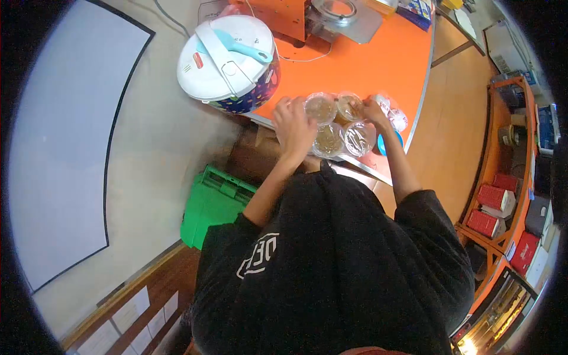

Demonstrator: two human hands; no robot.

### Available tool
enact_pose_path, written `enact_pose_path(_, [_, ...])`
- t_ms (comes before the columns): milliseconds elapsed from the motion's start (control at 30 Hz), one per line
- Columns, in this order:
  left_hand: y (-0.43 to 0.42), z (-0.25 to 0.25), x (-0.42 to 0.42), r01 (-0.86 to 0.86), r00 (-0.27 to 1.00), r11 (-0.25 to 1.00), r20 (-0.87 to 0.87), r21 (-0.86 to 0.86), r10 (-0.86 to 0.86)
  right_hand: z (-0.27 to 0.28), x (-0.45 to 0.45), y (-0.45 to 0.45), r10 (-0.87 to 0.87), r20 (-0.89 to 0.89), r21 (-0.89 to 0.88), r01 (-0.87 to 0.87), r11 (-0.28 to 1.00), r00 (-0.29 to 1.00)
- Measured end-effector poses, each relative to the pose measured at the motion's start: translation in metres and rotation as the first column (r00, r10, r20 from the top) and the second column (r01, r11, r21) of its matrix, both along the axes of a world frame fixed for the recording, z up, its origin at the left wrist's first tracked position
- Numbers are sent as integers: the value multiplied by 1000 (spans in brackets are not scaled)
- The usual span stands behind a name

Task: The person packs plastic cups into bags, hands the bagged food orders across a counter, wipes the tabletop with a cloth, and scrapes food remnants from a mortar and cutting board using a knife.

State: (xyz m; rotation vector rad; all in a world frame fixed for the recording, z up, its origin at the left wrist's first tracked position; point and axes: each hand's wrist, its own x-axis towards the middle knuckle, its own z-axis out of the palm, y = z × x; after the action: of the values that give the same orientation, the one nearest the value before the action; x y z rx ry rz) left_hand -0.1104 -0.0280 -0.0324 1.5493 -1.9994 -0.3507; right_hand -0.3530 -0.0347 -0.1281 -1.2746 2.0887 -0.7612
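Note:
Several clear plastic cups (328, 139) holding a brownish drink stand in a tight cluster at the near edge of the orange table. Shiny film covers the top of the near right cup (360, 139). My left hand (293, 127) rests against the left side of the cluster, fingers spread and slightly bent beside the far left cup (319, 109). Over the rim of the far right cup (349, 107), my right hand (374, 112) has its fingers drawn together; what they pinch is hidden. Just right of that hand are white and pink patterned packs (397, 119) and a blue round item (390, 142).
A white-lidded rice cooker (228, 59) with a light blue scoop (251, 51) on top stands at the table's left. Behind is an orange machine (272, 21) with a metal ring plate (337, 12). A green crate (216, 204) sits below left; orange shelves (503, 177) stand right.

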Motion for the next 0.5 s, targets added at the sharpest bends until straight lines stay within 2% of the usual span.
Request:
enact_pose_path(33, [-6,-6,-11,75,996,997,45,-36,-74,3,-6,-3,-16,442,221,-92,971,897])
enact_pose_path(67, [-12,-13,-21,149,985,987,93,-66,-142,3,-8,-6,-17,441,220,-89,971,897])
enact_pose_path(100, [-21,-22,-32,151,985,986,91,-70,-144,3,-11,-10,17,382,178,-92,980,924])
enact_pose_path(167, [-34,-35,-51,451,892,892,30,23,-452,9,-12,-10,43,319,137,-90,986,947])
enact_pose_path(233, [-33,-46,-65,527,844,846,73,77,-532,20,-13,-9,-30,573,99,-33,995,819])
enact_pose_path(267, [-34,-49,-70,588,790,798,114,133,-602,17,-16,-8,-37,571,98,-24,995,820])
enact_pose_path(300, [-34,-50,-71,596,785,793,114,130,-609,7,-20,-10,-109,601,25,118,993,792])
enact_pose_path(333, [-36,-51,-69,606,758,764,129,222,-639,-3,-25,-13,-173,634,-43,257,965,753])
enact_pose_path(367, [-38,-54,-68,610,728,729,143,312,-670,-11,-31,-17,-178,635,-45,266,963,752])
enact_pose_path(400, [-38,-63,-68,618,719,720,143,316,-680,-18,-36,-18,-72,457,66,47,997,886])
enact_pose_path(433, [-36,-73,-68,621,734,750,168,228,-658,-26,-42,-16,81,280,221,-146,964,957])
enact_pose_path(467, [-35,-77,-68,619,750,773,188,137,-634,-24,-44,-13,68,282,225,-134,965,957])
enact_pose_path(500, [-36,-81,-70,627,744,767,185,139,-642,-21,-46,-11,51,342,208,-129,970,938])
